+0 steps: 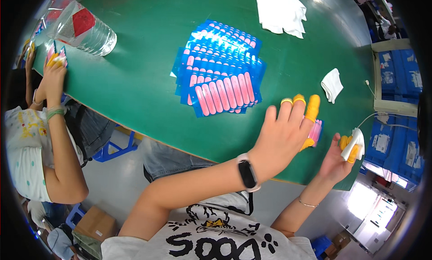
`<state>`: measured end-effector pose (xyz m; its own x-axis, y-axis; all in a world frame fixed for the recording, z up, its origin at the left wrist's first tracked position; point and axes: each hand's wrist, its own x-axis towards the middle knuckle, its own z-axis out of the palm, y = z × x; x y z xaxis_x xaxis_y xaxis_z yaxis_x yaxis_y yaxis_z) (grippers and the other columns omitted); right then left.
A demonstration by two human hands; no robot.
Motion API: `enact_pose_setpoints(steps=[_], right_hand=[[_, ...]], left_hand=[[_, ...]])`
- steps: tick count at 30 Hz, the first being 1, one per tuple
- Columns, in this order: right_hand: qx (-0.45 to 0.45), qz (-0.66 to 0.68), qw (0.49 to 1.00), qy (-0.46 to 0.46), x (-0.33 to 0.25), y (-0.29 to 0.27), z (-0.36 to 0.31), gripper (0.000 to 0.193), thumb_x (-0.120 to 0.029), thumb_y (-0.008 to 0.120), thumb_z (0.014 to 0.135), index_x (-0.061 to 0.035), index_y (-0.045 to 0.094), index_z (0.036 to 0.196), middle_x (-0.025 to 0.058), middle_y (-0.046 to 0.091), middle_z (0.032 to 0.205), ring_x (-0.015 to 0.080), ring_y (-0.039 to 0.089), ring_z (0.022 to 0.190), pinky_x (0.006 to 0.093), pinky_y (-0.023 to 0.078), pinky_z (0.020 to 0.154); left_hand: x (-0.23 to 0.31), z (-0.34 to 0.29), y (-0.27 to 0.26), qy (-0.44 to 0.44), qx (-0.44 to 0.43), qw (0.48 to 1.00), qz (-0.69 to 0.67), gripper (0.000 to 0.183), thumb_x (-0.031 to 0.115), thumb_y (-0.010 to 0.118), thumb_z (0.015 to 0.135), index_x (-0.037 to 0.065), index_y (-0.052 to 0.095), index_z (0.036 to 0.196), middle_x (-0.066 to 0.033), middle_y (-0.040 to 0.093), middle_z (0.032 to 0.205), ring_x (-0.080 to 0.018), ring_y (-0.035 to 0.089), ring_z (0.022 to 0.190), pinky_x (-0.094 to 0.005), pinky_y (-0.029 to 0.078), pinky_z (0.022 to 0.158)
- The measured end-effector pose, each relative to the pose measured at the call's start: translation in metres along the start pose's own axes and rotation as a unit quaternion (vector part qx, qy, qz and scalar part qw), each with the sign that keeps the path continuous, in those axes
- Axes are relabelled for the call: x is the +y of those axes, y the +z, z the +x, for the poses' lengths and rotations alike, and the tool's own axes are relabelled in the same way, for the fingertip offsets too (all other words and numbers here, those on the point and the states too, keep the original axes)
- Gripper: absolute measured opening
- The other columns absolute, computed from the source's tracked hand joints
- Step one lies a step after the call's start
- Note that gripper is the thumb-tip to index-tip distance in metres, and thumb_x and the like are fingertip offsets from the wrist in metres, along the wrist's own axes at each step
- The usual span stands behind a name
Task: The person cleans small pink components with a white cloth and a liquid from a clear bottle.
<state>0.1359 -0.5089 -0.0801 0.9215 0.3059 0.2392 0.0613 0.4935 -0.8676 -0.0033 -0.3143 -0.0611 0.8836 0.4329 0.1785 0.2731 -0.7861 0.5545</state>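
Clasping a bunched white cloth [357,140], the right hand [337,160], if slackened, could drop it past the green worktop's [297,64] right edge; the left hand's [280,140] hold is unclear.

Listed for you: one broad green table [144,93]. On it, toward your far left: one clear bottle [103,38] with a red label [83,22]. At your left: one co-worker [65,181], white top with dotted sleeve; one blue stool [102,155] close by; one brown cardboard box [95,224]. At your right: blue bins or panels [396,136], pale patches, beside a cream frame [376,75]; one thin white cable [376,113], curved.
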Motion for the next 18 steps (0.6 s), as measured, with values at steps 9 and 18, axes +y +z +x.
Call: enact_pose_setpoints(steps=[9,18], right_hand=[[-0.082,-0.092,0.992,-0.008,0.017,0.037,-0.01,0.044,-0.024,0.063,0.091,-0.0015,0.054,0.127,0.0133,0.057,0.129,0.0251,0.059,0.112,0.0513,0.039,0.104],[-0.312,-0.361,0.876,-0.072,0.032,0.165,-0.054,0.027,0.001,0.072,0.069,-0.0014,0.074,0.096,0.0166,0.064,0.1,0.0236,0.063,0.084,0.0309,0.049,0.073]], left_hand=[[-0.092,-0.104,-0.072,-0.059,0.002,0.996,0.074,0.065,0.042,0.075,0.077,0.01,0.057,0.132,-0.0223,0.037,0.144,-0.0467,0.029,0.133,-0.0624,0.023,0.107],[-0.076,-0.15,-0.06,-0.005,-0.014,0.997,0.072,0.057,0.051,0.068,0.08,0.018,0.063,0.126,-0.0102,0.051,0.124,-0.0356,0.04,0.12,-0.0708,0.02,0.106]])
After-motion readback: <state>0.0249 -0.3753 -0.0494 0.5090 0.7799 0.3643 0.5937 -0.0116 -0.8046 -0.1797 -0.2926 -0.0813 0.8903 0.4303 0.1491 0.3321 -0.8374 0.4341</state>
